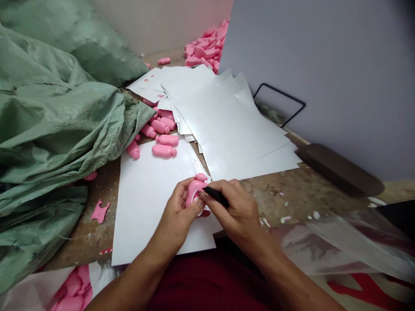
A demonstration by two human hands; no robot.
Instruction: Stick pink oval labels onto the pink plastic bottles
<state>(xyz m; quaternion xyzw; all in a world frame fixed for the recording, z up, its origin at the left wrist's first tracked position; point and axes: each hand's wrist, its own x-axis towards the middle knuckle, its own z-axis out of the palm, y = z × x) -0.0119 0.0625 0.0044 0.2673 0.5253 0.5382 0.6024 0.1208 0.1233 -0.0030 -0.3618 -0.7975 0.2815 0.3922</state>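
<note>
My left hand (183,206) is closed around a small pink plastic bottle (193,188), holding it tilted over a white sheet (142,194). A patch of white and dark red, perhaps a label, shows on the bottle's near side beside my left thumb. Pinched in my right hand (238,205) is a slim black-handled tool (216,196), pointing at that side of the bottle. Its tip is hidden, so whether it is a blade or a pen cannot be made out. Just beyond, several similar pink bottles (164,150) lie on the sheet's far edge and behind it.
Large glossy white sheets (223,129) are stacked ahead. Green woven sacks (65,116) fill the left. A pink scrap (100,211) lies on the worn table. At the back is a pink heap (205,49). A black wire frame (282,93) and clear plastic (343,246) are on the right.
</note>
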